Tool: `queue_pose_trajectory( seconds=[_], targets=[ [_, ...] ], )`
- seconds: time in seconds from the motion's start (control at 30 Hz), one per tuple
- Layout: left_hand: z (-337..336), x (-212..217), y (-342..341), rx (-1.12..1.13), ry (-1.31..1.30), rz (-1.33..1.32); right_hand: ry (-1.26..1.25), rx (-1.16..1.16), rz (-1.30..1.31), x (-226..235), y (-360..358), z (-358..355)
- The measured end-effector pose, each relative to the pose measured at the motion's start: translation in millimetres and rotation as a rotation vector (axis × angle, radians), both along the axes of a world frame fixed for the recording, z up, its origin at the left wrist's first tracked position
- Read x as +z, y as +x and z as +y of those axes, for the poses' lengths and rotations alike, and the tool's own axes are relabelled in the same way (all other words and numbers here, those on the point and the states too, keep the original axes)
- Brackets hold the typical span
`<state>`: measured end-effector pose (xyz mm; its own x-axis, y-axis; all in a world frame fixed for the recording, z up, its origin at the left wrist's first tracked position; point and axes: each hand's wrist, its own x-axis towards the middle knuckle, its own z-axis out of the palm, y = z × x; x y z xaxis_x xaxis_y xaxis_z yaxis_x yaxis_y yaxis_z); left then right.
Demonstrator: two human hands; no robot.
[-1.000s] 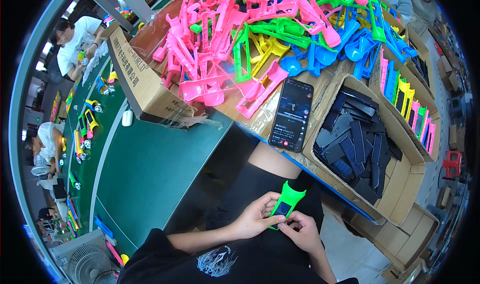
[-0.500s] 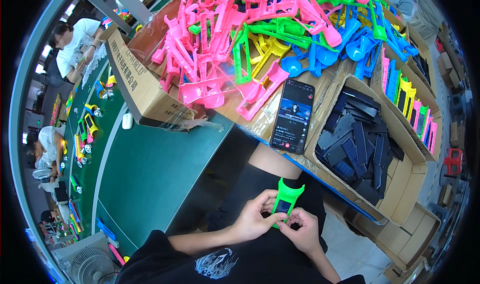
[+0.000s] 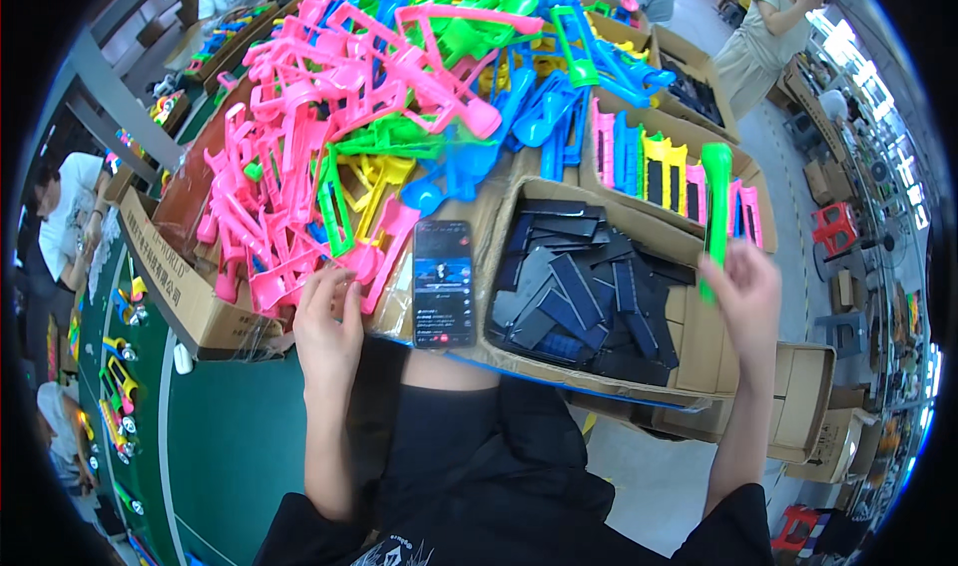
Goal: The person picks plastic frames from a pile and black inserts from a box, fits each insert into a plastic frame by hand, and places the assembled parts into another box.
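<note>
My right hand (image 3: 748, 286) grips a green plastic frame (image 3: 716, 197) near its lower end. The frame stands upright, seen edge-on, over a carton (image 3: 763, 172) with a row of pink, blue, yellow and green frames fitted with dark panels. On the left, my left hand (image 3: 329, 331) is at the near edge of a big heap of loose plastic frames. Its thumb and fingers are apart, and I see nothing held in them. Closest to it are pink frames (image 3: 391, 252); whether the fingertips touch any is unclear.
A phone (image 3: 442, 296) with its screen lit lies between the heap and a cardboard box (image 3: 689, 351) of dark flat panels (image 3: 579, 301). A green table (image 3: 230, 446) stretches along the left, with a white mouse (image 3: 183, 358). Several people work farther off.
My hands have parted from the green frame held between them over my lap. The right carried it up and right to the carton; the left moved up to the heap. My view has turned right.
</note>
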<state>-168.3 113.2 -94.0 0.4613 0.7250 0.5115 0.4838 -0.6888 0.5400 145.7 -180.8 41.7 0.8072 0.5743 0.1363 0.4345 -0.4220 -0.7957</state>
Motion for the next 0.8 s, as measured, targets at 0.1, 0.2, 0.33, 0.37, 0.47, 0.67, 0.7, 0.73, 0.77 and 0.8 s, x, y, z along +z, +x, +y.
queue_pose_trajectory(
  seconds=[0.1, 0.2, 0.33, 0.37, 0.47, 0.67, 0.7, 0.73, 0.77, 0.8],
  targets=[
    [0, 0, 10, 0.013, -0.415, -0.046, -0.158, -0.014, -0.144, -15, 96, 17],
    [2, -4, 11, 0.037, -0.23, -0.028, -0.336, -0.035, -0.328, -33, 148, 37],
    [-3, -2, -2, -0.088, -0.332, -0.125, -0.402, -0.119, -0.467, -48, 151, 52],
    [-6, 1, -5, -0.161, -0.404, -0.185, -0.351, -0.128, -0.654, -53, 146, 50],
    [-22, 1, -31, -0.157, -0.717, -0.309, -0.293, 0.046, -0.498, -28, 73, 65],
    [-53, -21, -45, -0.314, -0.971, -0.728, -0.24, 0.374, -0.389, -50, 23, 55],
    [-58, -24, -45, -0.315, -0.974, -0.724, -0.186, 0.461, -0.54, -50, 19, 55],
    [-63, -26, -44, -0.336, -1.057, -0.779, -0.319, 0.489, -0.547, -48, 20, 53],
    [-68, -29, -44, -0.355, -1.138, -0.836, -0.318, 0.49, -0.544, -50, 23, 52],
    [-72, -31, -42, -0.363, -1.174, -0.865, -0.324, 0.539, -0.533, -55, 29, 53]
  ],
)
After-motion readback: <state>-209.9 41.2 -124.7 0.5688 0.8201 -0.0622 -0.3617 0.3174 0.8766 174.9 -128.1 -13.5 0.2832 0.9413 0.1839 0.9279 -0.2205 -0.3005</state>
